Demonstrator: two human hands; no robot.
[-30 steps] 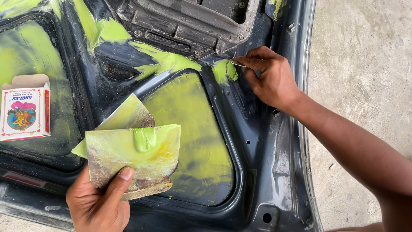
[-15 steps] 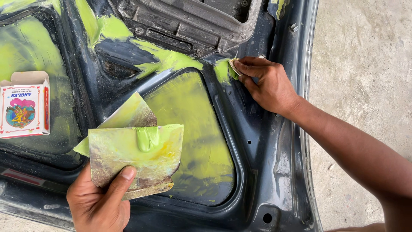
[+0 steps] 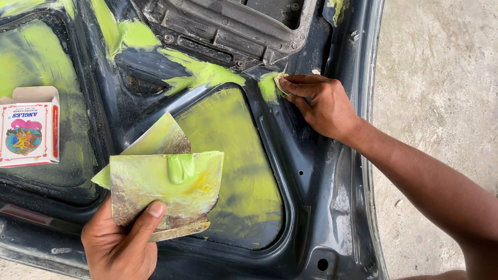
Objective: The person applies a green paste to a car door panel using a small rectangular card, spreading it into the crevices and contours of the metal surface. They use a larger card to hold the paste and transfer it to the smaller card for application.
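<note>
My left hand point(image 3: 122, 243) grips a stained mixing board point(image 3: 155, 181) by its lower edge, thumb on top. A blob of green putty point(image 3: 181, 167) sits on the board. My right hand point(image 3: 319, 103) presses a small card spreader point(image 3: 280, 83) against a green putty patch point(image 3: 268, 85) on a rib of the dark car panel point(image 3: 311, 176). The spreader is mostly hidden by the fingers. Larger green putty areas point(image 3: 228, 155) cover the recessed sections of the panel.
A small white and red card box point(image 3: 28, 127) lies open on the panel at the left. A black moulded frame point(image 3: 228, 26) sits at the panel's top. Grey concrete floor point(image 3: 441, 78) lies to the right of the panel edge.
My right hand has slid a little left and down along the rib, flattening the spreader onto the putty patch. The left hand and board have stayed almost still.
</note>
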